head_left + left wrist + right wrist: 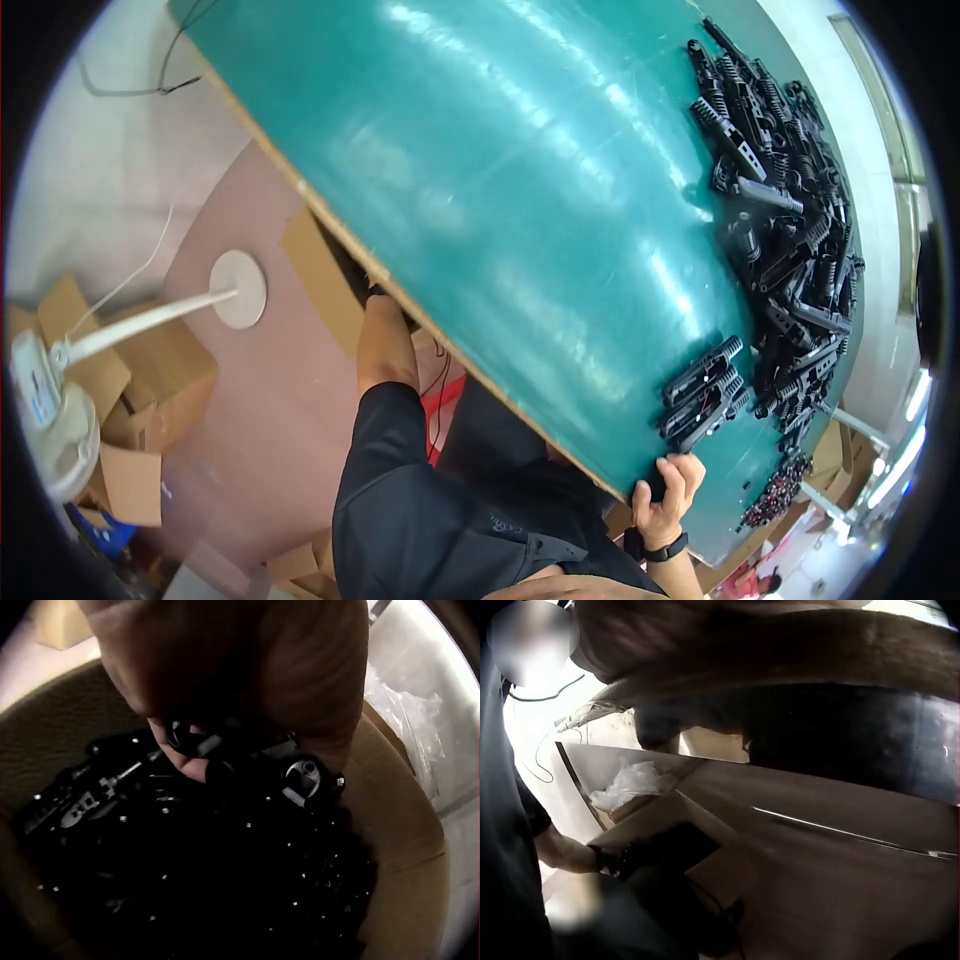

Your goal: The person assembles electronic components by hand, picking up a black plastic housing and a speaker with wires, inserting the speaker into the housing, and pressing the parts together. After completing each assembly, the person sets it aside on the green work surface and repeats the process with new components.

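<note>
Black ribbed parts [735, 143] lie heaped on the green table [450, 200] — a few side by side — and jumbled in a box [409, 847].

A white pedestal fan [120, 325] stands on a reddish floor [270, 430] near opened cardboard boxes [165, 370]. Bright tube lights [905, 440] glow beyond.

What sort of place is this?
Probably a workshop or small assembly area: a long green worktable, a big pile of matching black parts, and open cardboard boxes on the floor.
</note>
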Tool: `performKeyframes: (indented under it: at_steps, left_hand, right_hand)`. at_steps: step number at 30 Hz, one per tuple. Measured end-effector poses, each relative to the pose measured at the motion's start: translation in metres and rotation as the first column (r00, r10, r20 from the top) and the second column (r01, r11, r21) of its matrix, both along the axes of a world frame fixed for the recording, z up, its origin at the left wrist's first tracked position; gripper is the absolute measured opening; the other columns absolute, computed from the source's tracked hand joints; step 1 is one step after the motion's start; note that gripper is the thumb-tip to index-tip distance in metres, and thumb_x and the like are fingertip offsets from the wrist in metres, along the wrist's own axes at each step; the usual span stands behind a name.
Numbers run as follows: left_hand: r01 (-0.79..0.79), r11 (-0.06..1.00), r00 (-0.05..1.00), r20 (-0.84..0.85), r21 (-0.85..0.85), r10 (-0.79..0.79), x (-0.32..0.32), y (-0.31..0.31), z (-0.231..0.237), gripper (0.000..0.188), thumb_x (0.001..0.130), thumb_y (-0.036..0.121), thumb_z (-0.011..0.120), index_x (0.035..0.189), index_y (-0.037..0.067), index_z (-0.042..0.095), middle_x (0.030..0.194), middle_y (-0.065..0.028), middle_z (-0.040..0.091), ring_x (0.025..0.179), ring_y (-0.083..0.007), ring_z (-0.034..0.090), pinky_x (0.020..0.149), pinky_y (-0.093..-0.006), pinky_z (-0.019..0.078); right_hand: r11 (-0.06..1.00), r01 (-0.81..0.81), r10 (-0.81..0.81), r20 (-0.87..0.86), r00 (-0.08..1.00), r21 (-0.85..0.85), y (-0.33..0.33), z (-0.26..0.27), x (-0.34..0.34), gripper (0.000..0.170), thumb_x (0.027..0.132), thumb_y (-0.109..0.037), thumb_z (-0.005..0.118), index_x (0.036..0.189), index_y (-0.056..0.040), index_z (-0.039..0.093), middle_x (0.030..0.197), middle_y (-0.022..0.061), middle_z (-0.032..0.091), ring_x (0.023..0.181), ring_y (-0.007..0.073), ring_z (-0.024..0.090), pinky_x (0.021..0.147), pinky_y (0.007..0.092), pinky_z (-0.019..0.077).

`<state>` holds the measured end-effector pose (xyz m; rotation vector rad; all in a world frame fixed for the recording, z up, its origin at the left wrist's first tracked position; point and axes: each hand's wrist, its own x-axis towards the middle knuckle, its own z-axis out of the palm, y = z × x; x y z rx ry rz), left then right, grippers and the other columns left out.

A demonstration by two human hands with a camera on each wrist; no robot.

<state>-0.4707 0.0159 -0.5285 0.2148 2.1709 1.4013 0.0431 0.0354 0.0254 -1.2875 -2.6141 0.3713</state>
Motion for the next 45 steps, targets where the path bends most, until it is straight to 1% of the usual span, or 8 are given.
performKeyframes:
  at_steps: [10, 14, 21, 31, 34, 36, 40, 45]
  left_hand:
    - [-0.056, 0.987, 0.993, -0.091, 0.150, 0.070, -0.077, 0.101, 0.015, 0.040, 0.099, 0.023, 0.076, 0.130, 0.000, 0.067, 0.114, -0.0116, 0.073, 0.099, -0.0167, 0.068, 0.084, -0.0329, 0.0553]
    - [-0.093, 0.972, 0.984, -0.126, 0.216, 0.122, 0.010, 0.106, 0.054, 0.039, 0.100, 0.023, 0.074, 0.131, 0.000, 0.066, 0.117, -0.0115, 0.072, 0.102, -0.0167, 0.067, 0.087, -0.0333, 0.0549]
    - [-0.130, 0.946, 0.966, -0.177, 0.298, 0.188, -0.008, 0.120, 0.111, 0.038, 0.103, 0.022, 0.070, 0.134, -0.001, 0.064, 0.123, -0.0115, 0.071, 0.107, -0.0167, 0.066, 0.092, -0.0341, 0.0543]
    - [0.027, 0.916, 0.968, -0.241, 0.401, 0.077, -0.036, -0.006, 0.274, 0.038, 0.108, 0.020, 0.065, 0.138, -0.001, 0.062, 0.132, -0.0113, 0.070, 0.114, -0.0168, 0.065, 0.099, -0.0352, 0.0533]
    - [-0.136, 0.809, 0.942, -0.179, 0.571, 0.285, 0.011, 0.005, 0.419, 0.030, 0.106, 0.011, 0.067, 0.131, -0.006, 0.067, 0.127, -0.0158, 0.071, 0.111, -0.0217, 0.068, 0.098, -0.0347, 0.0558]
    - [0.070, 0.857, 0.821, -0.517, 0.511, 0.242, 0.042, -0.002, 0.468, 0.029, 0.106, 0.009, 0.067, 0.132, -0.005, 0.066, 0.129, -0.0144, 0.070, 0.111, -0.0221, 0.069, 0.097, -0.0339, 0.0560]
    - [0.600, 0.624, 0.779, -0.544, 0.501, -0.312, 0.150, 0.016, 0.561, 0.030, 0.101, 0.005, 0.072, 0.130, -0.001, 0.070, 0.133, -0.0117, 0.070, 0.113, -0.0219, 0.070, 0.098, -0.0369, 0.0560]
    - [0.924, 0.383, 0.236, -0.763, -0.016, -0.601, 0.266, 0.070, 0.570, 0.070, 0.080, 0.044, 0.089, 0.136, 0.006, 0.069, 0.150, -0.0282, 0.057, 0.139, -0.0445, 0.055, 0.117, -0.0499, 0.0441]
  right_hand:
    - [0.997, 0.080, -0.080, 0.048, 0.996, -0.012, -0.009, -0.003, 0.008, 0.040, 0.091, -0.037, 0.074, 0.110, -0.0032, 0.066, 0.111, 0.0179, 0.060, 0.106, 0.0397, 0.055, 0.101, 0.0554, 0.0447]
    - [0.996, 0.089, -0.088, 0.054, 0.995, -0.022, -0.009, 0.000, 0.009, 0.040, 0.092, -0.037, 0.074, 0.113, -0.0039, 0.065, 0.112, 0.0180, 0.059, 0.106, 0.0395, 0.056, 0.100, 0.0558, 0.0450]
    - [0.997, 0.070, -0.069, 0.036, 0.997, -0.025, -0.003, -0.004, 0.005, 0.040, 0.093, -0.035, 0.073, 0.116, -0.0037, 0.064, 0.113, 0.0187, 0.060, 0.108, 0.0409, 0.057, 0.099, 0.0563, 0.0462]
    - [1.000, 0.003, -0.003, -0.130, 0.991, -0.003, 0.009, 0.004, -0.007, 0.034, 0.086, -0.016, 0.080, 0.115, -0.0016, 0.068, 0.117, 0.0183, 0.064, 0.109, 0.0403, 0.063, 0.097, 0.0519, 0.0507]
    - [1.000, -0.026, 0.026, -0.259, 0.966, 0.004, 0.010, 0.005, 0.000, 0.034, 0.085, -0.010, 0.080, 0.116, -0.0012, 0.069, 0.118, 0.0169, 0.066, 0.111, 0.0367, 0.064, 0.097, 0.0456, 0.0528]
    - [0.994, 0.063, -0.094, -0.392, 0.915, -0.089, 0.006, -0.004, 0.018, 0.035, 0.086, -0.008, 0.080, 0.118, -0.0009, 0.069, 0.121, 0.0167, 0.066, 0.112, 0.0352, 0.064, 0.098, 0.0446, 0.0533]
    - [0.943, 0.323, -0.314, -0.555, 0.770, -0.085, 0.027, 0.008, 0.015, 0.038, 0.090, -0.006, 0.077, 0.127, -0.0009, 0.068, 0.137, 0.0178, 0.063, 0.122, 0.0325, 0.064, 0.102, 0.0411, 0.0536]
    - [0.961, 0.207, -0.138, -0.335, 0.932, 0.181, 0.047, -0.004, 0.002, 0.044, 0.092, -0.005, 0.074, 0.136, -0.0024, 0.066, 0.151, 0.0190, 0.057, 0.134, 0.0321, 0.060, 0.108, 0.0394, 0.0511]
